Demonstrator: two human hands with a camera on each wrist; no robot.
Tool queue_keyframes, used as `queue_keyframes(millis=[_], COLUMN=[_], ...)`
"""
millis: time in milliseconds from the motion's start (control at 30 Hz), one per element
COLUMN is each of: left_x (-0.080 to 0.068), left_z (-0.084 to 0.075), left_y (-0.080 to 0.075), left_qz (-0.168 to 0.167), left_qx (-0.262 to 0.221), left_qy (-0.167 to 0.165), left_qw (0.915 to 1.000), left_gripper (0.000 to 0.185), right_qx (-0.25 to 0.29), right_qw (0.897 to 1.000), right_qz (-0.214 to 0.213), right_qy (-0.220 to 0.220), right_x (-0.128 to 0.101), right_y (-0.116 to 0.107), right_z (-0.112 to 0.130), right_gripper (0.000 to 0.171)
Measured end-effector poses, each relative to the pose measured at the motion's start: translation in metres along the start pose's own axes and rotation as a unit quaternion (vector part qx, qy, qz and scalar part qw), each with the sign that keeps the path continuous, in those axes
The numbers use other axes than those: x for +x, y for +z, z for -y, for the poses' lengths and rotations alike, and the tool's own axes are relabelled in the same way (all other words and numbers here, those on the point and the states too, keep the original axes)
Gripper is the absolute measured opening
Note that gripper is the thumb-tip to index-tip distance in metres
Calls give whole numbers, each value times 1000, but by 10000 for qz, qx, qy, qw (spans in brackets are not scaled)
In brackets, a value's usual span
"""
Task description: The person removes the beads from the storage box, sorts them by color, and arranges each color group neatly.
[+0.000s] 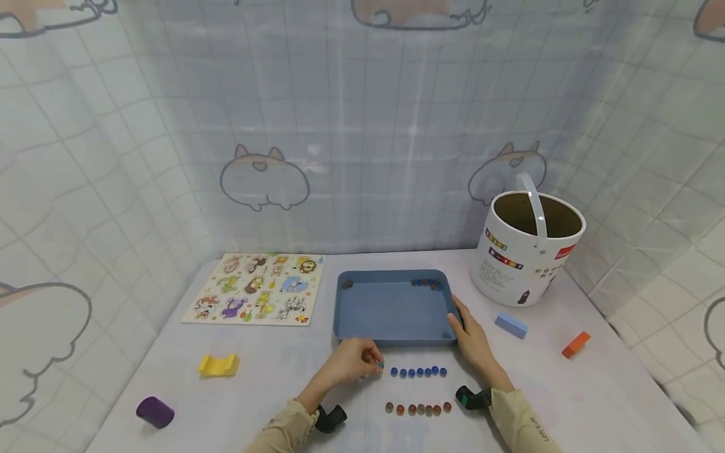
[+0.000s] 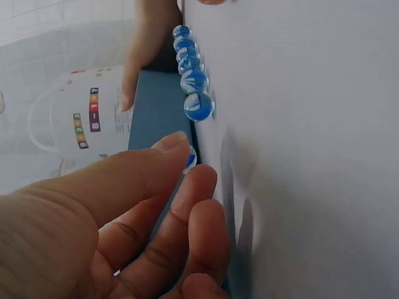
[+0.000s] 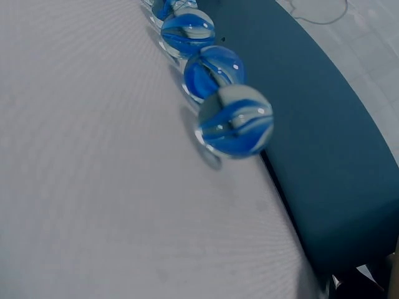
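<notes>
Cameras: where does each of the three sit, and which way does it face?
Head: above the table, looking forward and down; both hands and sleeves show, the right hand at the blue tray.
Left wrist: low behind the left hand, facing along the blue marble row toward the white bucket; its fingers pinch a marble.
Right wrist: close over the table, facing the marble row and tray; no hand visible.
Shared: all three show marbles and tray.

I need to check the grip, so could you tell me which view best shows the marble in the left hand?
The left wrist view: the blue marble sits pinched at the left hand fingertips. The head view shows it as a speck; the right wrist view shows only the row of blue marbles.
</notes>
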State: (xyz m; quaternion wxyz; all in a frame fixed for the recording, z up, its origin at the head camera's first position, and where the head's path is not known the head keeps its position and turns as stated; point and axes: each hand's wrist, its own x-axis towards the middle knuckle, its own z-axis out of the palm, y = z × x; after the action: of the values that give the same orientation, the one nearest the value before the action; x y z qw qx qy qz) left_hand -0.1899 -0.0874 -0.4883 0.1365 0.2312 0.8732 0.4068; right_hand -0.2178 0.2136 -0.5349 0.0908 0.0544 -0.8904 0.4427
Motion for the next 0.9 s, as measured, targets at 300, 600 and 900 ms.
queue_keyframes(millis=[300, 600, 900], left_x=[4, 0, 1], left_z=[2, -7, -11], left_y=[2, 17, 15], left_qz=[-66, -243, -486], left_qx=[35, 391, 693], left_qy=[-36, -222, -27], left_qw=[10000, 9987, 9964], left_gripper=[7, 12, 13], right_qx=[30, 74, 86], right_qw=[10000, 10000, 10000], right_qz=[-22, 30, 32], right_qy=[-50, 21, -34], right_x=[-1, 0, 0], right_y=[-1, 0, -1], right_z=[1, 1, -1], right_gripper=[56, 57, 57])
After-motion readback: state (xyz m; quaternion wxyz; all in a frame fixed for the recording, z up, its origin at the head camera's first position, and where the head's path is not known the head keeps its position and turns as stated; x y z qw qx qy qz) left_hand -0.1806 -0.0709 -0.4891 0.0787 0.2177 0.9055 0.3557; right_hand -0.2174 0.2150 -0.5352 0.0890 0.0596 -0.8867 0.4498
